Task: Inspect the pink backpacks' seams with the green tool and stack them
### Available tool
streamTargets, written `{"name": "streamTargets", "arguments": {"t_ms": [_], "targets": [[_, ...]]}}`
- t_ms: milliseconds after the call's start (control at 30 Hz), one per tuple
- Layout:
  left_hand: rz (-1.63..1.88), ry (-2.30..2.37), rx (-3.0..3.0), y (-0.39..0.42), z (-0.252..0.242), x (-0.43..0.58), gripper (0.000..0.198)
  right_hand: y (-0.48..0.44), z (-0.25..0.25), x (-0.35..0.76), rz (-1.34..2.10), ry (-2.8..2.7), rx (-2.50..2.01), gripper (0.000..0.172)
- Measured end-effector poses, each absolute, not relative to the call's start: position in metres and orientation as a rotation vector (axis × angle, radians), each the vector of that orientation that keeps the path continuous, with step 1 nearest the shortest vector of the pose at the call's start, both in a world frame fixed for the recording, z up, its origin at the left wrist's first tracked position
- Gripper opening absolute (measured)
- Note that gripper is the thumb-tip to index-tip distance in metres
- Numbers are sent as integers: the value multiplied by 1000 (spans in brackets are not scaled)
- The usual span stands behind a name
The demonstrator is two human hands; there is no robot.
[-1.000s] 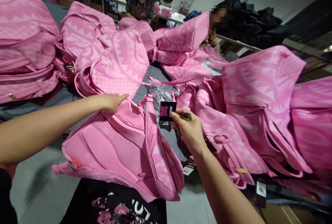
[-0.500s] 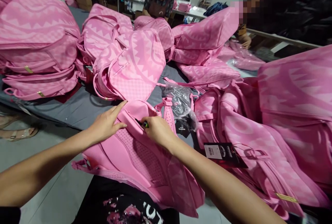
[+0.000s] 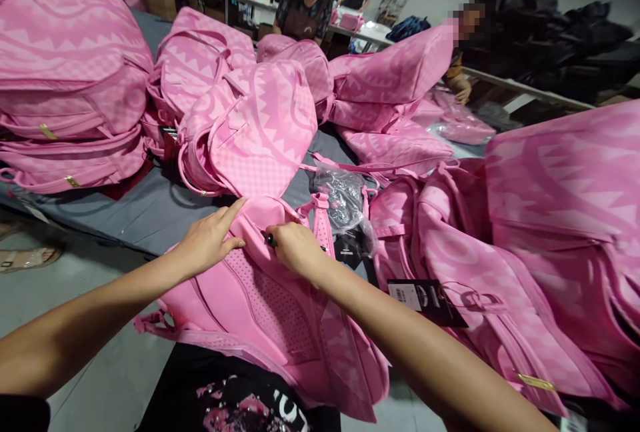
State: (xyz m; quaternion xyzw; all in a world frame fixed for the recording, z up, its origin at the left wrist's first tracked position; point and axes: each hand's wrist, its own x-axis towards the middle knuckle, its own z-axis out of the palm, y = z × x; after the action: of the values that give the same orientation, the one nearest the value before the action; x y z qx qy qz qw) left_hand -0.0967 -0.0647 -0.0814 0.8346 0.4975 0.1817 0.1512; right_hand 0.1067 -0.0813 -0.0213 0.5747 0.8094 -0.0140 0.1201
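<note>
A pink backpack [image 3: 270,299] rests across my lap and the table edge, its perforated back panel facing up. My left hand [image 3: 213,235] lies on the panel's upper left edge, fingers stretched out and thumb apart, holding nothing. Just to the right, my right hand [image 3: 295,249] is closed around a small dark tool [image 3: 271,239] with a green part. Its tip meets the pink padding near the top of the panel. Most of the tool is hidden in the fist, so its exact kind cannot be made out. A shoulder strap [image 3: 321,219] stands up beyond my right hand.
Stacked pink backpacks [image 3: 75,59] stand at the left, with another backpack [image 3: 265,125] directly ahead. At the right lie more backpacks [image 3: 480,245] with a black hang tag [image 3: 425,300]. A crumpled clear plastic bag [image 3: 340,199] sits on the grey table [image 3: 115,225]. People work across the table.
My right hand and the tool have shifted slightly left along the padding. My left hand stays in place on the backpack. The camera view has moved a little.
</note>
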Motion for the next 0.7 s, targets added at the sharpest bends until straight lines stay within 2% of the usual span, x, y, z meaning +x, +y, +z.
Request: {"name": "streamTargets", "arguments": {"t_ms": [233, 400, 600, 700], "targets": [[579, 1380, 2376, -66, -82, -97, 80, -89, -15, 98, 68, 2515, 1773, 31], [562, 1388, 2316, -68, -77, -99, 81, -73, -1, 75, 60, 2658, 1568, 27], [594, 1372, 2100, -57, -80, -109, 106, -99, 2, 115, 37, 2389, 1629, 26], [582, 1221, 2042, -50, -83, -113, 88, -125, 1, 151, 5, 2186, 1741, 25]]}}
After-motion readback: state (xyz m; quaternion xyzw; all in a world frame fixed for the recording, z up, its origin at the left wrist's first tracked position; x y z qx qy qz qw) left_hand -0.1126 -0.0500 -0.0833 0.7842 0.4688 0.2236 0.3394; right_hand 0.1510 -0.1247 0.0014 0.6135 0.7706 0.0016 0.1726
